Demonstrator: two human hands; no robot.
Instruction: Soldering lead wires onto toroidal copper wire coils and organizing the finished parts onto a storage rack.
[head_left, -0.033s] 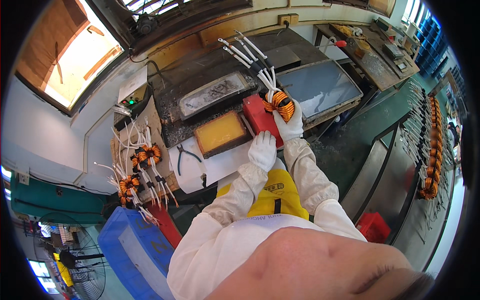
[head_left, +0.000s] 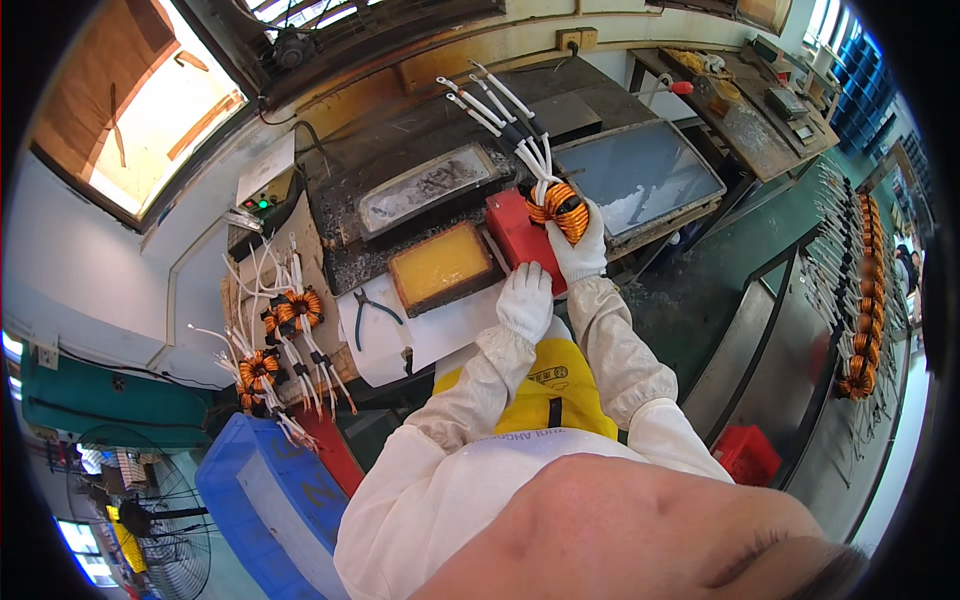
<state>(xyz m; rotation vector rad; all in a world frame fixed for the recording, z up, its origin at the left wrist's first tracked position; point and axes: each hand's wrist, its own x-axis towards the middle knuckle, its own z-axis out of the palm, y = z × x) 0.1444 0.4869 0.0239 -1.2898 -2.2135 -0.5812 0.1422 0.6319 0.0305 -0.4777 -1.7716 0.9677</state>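
Observation:
In my right hand (head_left: 583, 248) is a toroidal coil (head_left: 566, 214) wound with orange-copper wire, the gloved fingers wrapped round its right side. White sleeved leads (head_left: 527, 155) with metal lugs run up from the coil toward the back of the bench. The coil sits against the far right part of a red box (head_left: 513, 226). My left hand (head_left: 525, 300), also in a white glove, lies on the near end of that box, fingers stretched forward. Left of the box is a dark-rimmed tray (head_left: 443, 266) of yellowish material.
Green-handled pliers (head_left: 376, 312) lie on white paper. Behind are a narrow grey tray (head_left: 430, 190) and a wide tray of grey liquid (head_left: 640, 180). More coils (head_left: 297, 310) lie at left, above a blue crate (head_left: 270, 490). A long coil row (head_left: 868, 290) stands at right.

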